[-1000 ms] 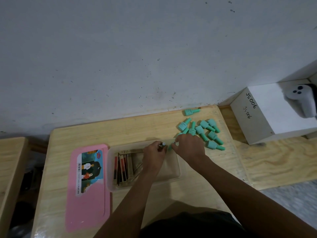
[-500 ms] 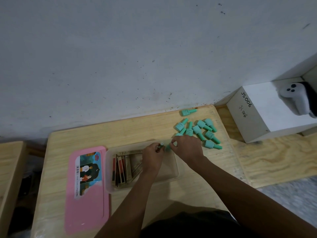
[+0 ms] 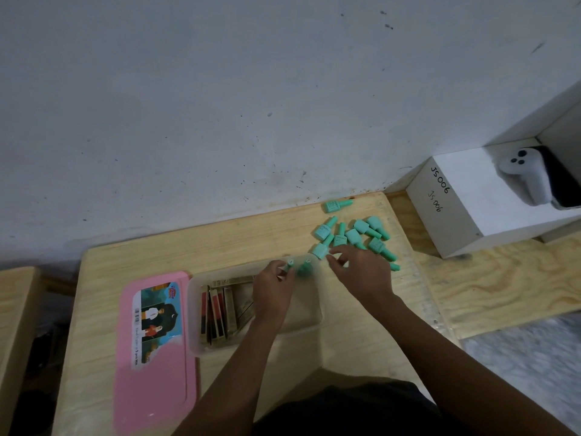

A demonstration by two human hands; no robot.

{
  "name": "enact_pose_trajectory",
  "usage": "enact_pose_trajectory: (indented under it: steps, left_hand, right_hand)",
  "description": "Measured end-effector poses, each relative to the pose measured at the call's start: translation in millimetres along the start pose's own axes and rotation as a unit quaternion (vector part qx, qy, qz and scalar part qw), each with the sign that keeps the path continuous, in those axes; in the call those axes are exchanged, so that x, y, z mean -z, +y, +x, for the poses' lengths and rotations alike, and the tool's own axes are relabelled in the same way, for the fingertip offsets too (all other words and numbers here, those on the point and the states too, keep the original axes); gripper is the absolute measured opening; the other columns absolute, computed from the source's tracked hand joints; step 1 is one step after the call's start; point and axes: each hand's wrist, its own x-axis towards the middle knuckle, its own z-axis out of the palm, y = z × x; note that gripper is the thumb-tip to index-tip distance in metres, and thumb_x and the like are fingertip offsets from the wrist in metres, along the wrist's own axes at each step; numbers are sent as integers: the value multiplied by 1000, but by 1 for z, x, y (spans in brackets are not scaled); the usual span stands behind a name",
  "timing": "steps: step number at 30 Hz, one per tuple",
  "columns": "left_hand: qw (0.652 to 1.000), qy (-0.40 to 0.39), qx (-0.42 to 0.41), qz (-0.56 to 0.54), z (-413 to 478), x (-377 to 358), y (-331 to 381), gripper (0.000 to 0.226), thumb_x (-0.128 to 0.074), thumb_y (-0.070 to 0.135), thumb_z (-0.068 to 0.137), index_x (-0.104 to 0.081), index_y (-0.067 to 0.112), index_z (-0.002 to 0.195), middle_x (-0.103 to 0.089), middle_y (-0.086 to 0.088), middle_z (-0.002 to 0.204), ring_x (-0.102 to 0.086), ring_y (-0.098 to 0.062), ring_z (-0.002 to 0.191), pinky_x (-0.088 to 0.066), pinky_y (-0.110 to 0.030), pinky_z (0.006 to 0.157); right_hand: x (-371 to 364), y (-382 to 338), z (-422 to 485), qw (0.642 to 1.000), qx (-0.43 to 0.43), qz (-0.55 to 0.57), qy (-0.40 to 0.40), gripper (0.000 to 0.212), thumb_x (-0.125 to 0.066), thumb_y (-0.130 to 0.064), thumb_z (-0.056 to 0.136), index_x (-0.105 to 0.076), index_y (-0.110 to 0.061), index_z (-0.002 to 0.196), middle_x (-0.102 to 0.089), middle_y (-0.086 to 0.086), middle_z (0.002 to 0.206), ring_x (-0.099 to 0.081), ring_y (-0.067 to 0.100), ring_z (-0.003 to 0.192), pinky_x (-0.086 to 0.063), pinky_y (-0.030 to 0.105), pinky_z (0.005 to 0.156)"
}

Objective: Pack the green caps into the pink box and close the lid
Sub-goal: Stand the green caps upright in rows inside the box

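Left hand: left hand [image 3: 273,294] reached over the far right corner of the box, fingertips pinched round a small green plastic cap [image 3: 289,264] held upright at the rim; same grip as half a second before.
Second cap: another green cap [image 3: 304,267] stood just beside the held one, inside that corner, seen through the translucent wall; earlier it sat between both hands and was mostly hidden.
Right hand: right hand [image 3: 361,272] lay palm down over the near edge of the cap pile, fingers spread and loose, gripping nothing I could see; a second ago it was bunched close against the left hand, by now it had pulled apart from it toward the pile.
Cap pile: loose pile of green bottle-shaped caps [image 3: 352,236] lay on their sides on the table right of the box, touching each other; layout unchanged.
Stray cap: single green cap [image 3: 337,205] lay apart at the far edge by the wall, unmoved.
Box: translucent plastic box [image 3: 201,309], open, narrow card packets [image 3: 217,309] standing in its left half, right half mostly bare.
Lid: flat pink plastic lid with picture label [image 3: 157,341] lay off the box, just beside its left wall, same spot.
Table: light wooden table [image 3: 141,256].
Side: white cardboard box marked JS006 [image 3: 456,209] right of the table, white controller [image 3: 525,174] on it.
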Motion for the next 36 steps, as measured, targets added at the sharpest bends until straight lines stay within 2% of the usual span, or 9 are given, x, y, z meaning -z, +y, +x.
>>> enact_pose_trajectory:
  steps: [3,6,9,12,17,24,29,33,36]
  left_hand:
    - [998,39,-37,36,-5,1,3,23,-69,29,85,-66,17,105,-70,0,91,-64,-15,77,-56,-34,65]
    - [985,58,-146,64,-11,-4,14,19,-68,29,86,-67,16,99,-68,3,88,-61,-9,76,-52,-25,63]
    - [957,21,-269,106,-15,-19,36,14,-67,28,85,-67,19,95,-66,5,83,-56,-8,75,-44,-20,64]
    - [908,-45,-374,181,-13,-44,57,16,-64,31,83,-70,20,94,-68,5,85,-60,-14,83,-42,-27,72]
    - [822,-232,-309,418,5,-79,80,39,-55,22,89,-54,19,128,-55,-6,127,-47,-27,122,-33,-41,99]
    - [713,-273,-269,587,28,-96,79,32,-45,12,92,-56,17,122,-54,-8,128,-44,-29,124,-34,-41,100]
    - [709,-273,-278,588,32,-105,78,27,-48,8,90,-61,14,113,-59,-10,121,-49,-30,118,-34,-40,99]
    - [675,-295,-316,598,33,-106,75,23,-49,8,89,-61,15,108,-64,-6,112,-53,-27,113,-29,-43,105]
    - [682,-304,-329,578,31,-104,74,22,-47,14,91,-60,13,110,-63,-7,112,-53,-27,110,-31,-42,100]
  right_hand:
    - [8,34,-9,992,-111,53,7,24,-55,-44,92,-66,-35,112,-72,-13,96,-64,9,81,-43,24,62]
    - [5,74,-20,980,-188,60,0,28,-57,-41,92,-63,-34,118,-70,-9,108,-63,13,92,-46,27,67]
    - [-1,106,-26,974,-217,60,-22,35,-60,-36,90,-59,-31,125,-63,-3,121,-62,16,99,-51,31,73]
    - [-5,126,-26,979,-186,67,-43,40,-61,-35,90,-55,-28,129,-56,1,130,-56,19,112,-53,39,85]
    - [-9,133,-17,983,-142,43,-106,39,-54,-28,93,-53,-23,132,-53,4,134,-51,22,116,-54,43,86]
    - [-18,141,-8,990,-97,12,-106,31,-54,-41,93,-62,-30,120,-60,-2,116,-54,16,100,-49,31,65]
    - [-18,146,-6,989,-87,56,-108,30,-50,-42,95,-64,-30,119,-62,-3,113,-57,14,98,-54,33,69]
    - [-15,148,-9,981,-126,124,-78,32,-54,-36,96,-63,-23,123,-63,-1,117,-61,16,98,-53,32,73]
    - [-12,149,-10,969,-163,180,-48,31,-56,-36,95,-64,-19,120,-65,2,112,-60,14,90,-54,33,75]
